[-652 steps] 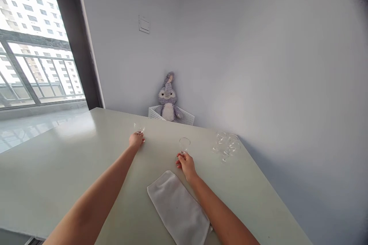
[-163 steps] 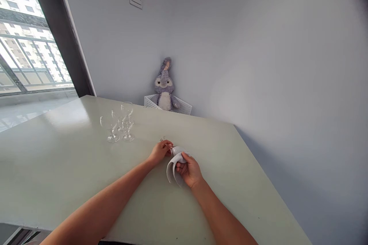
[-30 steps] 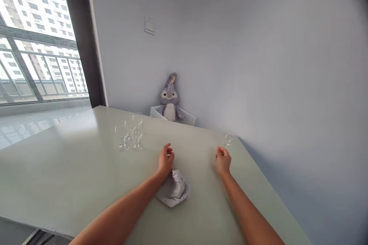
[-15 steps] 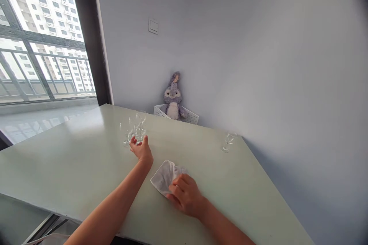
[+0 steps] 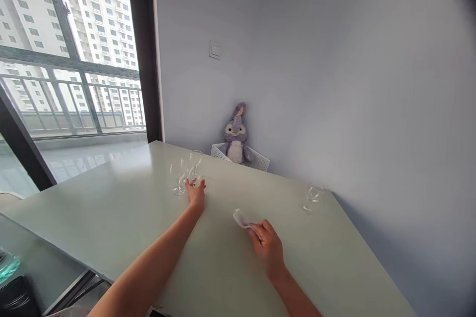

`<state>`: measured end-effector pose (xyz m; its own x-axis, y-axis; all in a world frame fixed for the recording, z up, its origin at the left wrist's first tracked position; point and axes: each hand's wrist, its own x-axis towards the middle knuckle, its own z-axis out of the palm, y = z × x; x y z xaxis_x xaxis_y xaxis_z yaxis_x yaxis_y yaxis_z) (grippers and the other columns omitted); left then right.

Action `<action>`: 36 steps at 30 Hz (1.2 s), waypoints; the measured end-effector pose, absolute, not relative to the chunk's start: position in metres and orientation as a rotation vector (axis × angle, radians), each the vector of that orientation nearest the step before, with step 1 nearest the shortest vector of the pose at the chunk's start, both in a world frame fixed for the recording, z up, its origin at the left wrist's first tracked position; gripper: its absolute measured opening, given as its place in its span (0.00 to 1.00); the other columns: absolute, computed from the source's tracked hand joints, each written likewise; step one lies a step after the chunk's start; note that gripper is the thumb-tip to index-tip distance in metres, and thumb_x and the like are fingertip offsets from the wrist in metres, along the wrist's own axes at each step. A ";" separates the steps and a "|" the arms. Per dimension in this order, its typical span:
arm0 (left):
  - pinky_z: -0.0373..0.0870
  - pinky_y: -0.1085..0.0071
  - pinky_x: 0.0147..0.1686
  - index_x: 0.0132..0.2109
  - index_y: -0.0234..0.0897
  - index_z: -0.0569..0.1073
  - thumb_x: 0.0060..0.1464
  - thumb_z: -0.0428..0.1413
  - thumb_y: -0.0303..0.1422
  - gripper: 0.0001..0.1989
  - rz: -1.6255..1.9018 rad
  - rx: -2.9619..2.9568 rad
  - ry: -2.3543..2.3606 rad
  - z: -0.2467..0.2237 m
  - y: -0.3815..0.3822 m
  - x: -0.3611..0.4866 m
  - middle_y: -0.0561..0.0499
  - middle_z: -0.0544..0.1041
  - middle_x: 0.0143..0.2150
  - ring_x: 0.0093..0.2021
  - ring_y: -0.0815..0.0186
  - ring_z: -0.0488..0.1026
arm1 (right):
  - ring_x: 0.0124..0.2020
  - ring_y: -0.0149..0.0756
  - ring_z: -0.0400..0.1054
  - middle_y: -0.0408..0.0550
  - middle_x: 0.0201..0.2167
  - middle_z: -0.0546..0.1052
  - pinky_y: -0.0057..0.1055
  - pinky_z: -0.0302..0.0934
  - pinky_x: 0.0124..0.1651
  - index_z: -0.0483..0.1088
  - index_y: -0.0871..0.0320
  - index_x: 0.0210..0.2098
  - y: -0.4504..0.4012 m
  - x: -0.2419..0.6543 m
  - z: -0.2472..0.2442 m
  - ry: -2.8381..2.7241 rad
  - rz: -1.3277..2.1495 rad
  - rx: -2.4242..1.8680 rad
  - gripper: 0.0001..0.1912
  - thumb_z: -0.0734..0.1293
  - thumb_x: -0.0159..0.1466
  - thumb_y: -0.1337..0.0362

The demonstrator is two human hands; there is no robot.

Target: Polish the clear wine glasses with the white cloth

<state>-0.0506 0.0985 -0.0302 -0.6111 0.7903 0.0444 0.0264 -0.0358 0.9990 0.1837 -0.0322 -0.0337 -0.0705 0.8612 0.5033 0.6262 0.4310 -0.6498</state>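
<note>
Cloth (image 5: 241,219) is pinched in the grip of the right hand (image 5: 269,247), over the worktop (image 5: 223,262). I see the left hand (image 5: 195,193), grip spread at the near glass (image 5: 194,174) beside other glasses (image 5: 178,190); whether it touches, I can't tell. A lone glass (image 5: 313,194) stands well right.

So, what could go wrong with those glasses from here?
The left hand is right at the clustered stemmed glasses, so a nudge might knock one into another. The lone glass stands near the table's far right corner; a bump could send it off. The cloth in the right hand might snag a glass.
</note>
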 end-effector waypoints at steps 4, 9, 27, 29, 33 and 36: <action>0.64 0.76 0.22 0.52 0.38 0.54 0.48 0.51 0.40 0.25 1.661 0.856 1.616 -0.026 0.091 -0.036 0.47 0.67 0.39 0.28 0.71 0.69 | 0.26 0.35 0.64 0.44 0.24 0.70 0.29 0.59 0.25 0.70 0.57 0.29 -0.019 0.200 -0.027 -1.039 0.952 -1.254 0.14 0.62 0.56 0.52; 0.66 0.74 0.28 0.46 0.38 0.63 0.43 0.55 0.38 0.21 1.557 1.121 1.520 -0.030 0.064 0.005 0.53 0.67 0.33 0.27 0.72 0.67 | 0.35 0.40 0.69 0.46 0.36 0.74 0.31 0.63 0.27 0.68 0.55 0.38 -0.011 0.213 -0.025 -0.657 1.217 -1.089 0.18 0.61 0.55 0.50; 0.66 0.70 0.36 0.48 0.42 0.64 0.44 0.53 0.25 0.22 1.187 1.981 1.212 -0.038 0.016 0.039 0.51 0.67 0.41 0.34 0.68 0.66 | 0.33 0.40 0.67 0.50 0.33 0.74 0.35 0.64 0.36 0.68 0.57 0.42 -0.042 0.172 -0.033 -1.535 0.964 -1.096 0.17 0.62 0.57 0.56; 0.66 0.70 0.34 0.49 0.42 0.64 0.44 0.53 0.26 0.22 1.119 2.029 1.172 -0.038 0.013 0.040 0.51 0.69 0.40 0.32 0.68 0.66 | 0.30 0.40 0.68 0.50 0.31 0.74 0.35 0.66 0.33 0.69 0.57 0.39 -0.038 0.177 -0.038 -1.483 1.018 -1.115 0.16 0.64 0.56 0.55; 0.65 0.71 0.34 0.51 0.42 0.64 0.44 0.51 0.23 0.25 0.999 2.163 1.138 -0.036 0.011 0.039 0.50 0.70 0.40 0.32 0.67 0.67 | 0.24 0.39 0.69 0.46 0.24 0.73 0.34 0.66 0.24 0.72 0.57 0.32 -0.034 0.181 -0.035 -1.355 1.236 -1.155 0.15 0.68 0.51 0.52; 0.66 0.69 0.38 0.55 0.44 0.60 0.45 0.51 0.25 0.28 0.982 2.238 1.104 -0.032 0.012 0.035 0.48 0.67 0.46 0.38 0.65 0.68 | 0.20 0.38 0.69 0.45 0.20 0.72 0.32 0.65 0.21 0.71 0.59 0.28 -0.034 0.182 -0.024 -1.218 1.350 -1.135 0.16 0.68 0.50 0.51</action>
